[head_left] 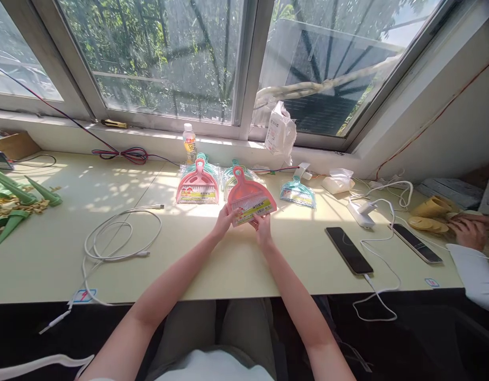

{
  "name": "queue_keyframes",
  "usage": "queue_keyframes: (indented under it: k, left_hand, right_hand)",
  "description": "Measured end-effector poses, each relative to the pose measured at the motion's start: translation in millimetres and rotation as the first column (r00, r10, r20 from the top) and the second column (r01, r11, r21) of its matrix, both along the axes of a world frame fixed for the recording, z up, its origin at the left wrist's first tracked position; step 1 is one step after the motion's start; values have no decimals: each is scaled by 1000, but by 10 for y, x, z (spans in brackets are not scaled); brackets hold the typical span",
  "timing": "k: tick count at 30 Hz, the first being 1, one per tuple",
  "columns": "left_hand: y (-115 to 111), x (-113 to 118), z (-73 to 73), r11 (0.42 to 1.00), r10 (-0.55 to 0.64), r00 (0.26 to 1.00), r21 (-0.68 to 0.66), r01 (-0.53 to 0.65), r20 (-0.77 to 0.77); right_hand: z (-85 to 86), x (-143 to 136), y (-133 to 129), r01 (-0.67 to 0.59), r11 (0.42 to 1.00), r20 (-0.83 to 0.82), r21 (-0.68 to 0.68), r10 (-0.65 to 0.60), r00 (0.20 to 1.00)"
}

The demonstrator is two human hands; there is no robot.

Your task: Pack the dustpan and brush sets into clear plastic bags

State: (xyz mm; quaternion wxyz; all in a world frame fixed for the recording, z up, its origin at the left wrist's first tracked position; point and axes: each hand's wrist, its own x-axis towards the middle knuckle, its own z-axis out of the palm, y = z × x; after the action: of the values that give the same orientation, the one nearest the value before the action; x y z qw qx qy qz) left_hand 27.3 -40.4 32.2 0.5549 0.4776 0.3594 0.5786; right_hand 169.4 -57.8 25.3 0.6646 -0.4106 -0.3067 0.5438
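Left forearm point(177, 278) and right forearm point(292, 284), 2 in total, both bare, extend from near to far, converging. Left hand point(224, 221) and right hand point(263, 228) sit slightly apart, fingers bent, gripping.

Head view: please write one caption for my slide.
Left hand and right hand hold a pink dustpan near other dustpans.

Pink dustpan point(252, 189), yellow label point(255, 209); held, handle up, leaning left.

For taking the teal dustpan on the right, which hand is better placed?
Probably the right hand: it is nearer the teal dustpan, though both it and the left hand hold a pink dustpan.
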Motion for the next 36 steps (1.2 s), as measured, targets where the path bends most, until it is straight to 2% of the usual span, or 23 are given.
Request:
queue_keyframes:
  k: [4, 8, 15, 18, 22, 28, 32, 36]
  left_hand:
    - [-21, 68, -17, 997, 32, 999, 69, -33, 28]
    - [-29, 84, -35, 996, 16, 998, 82, -20, 61]
    - [-75, 96, 26, 963, -180, 983, 198, 181, -21]
    - [-69, 106, 3, 955, -216, 976, 202, 217, -29]
    - [-66, 108, -31, 959, -233, 972, 169, 228, 14]
    - [-70, 82, 22, 965, -215, 973, 173, 198, 88]
    - [-98, 74, 66, 959, -252, 962, 164, 233, 104]
    - [-114, 69, 91, 954, -284, 954, 131, 271, 97]
  right_hand:
    - [30, 79, 40, -7, 1000, -20, 1, 7, 1000]
    - [-8, 136, 90, 44, 999, -50, -31, -46, 998]
    - [-43, 184, 115, 141, 982, -118, -125, -155, 981]
    - [-16, 193, 107, 155, 973, -149, -173, -181, 972]
    - [6, 193, 107, 107, 957, -182, -269, -160, 970]
    - [31, 223, 127, 4, 967, -226, -255, -64, 972]
    - [16, 300, 166, 11, 956, -183, -292, -67, 981]
    - [-26, 339, 186, 19, 965, -138, -262, -57, 989]
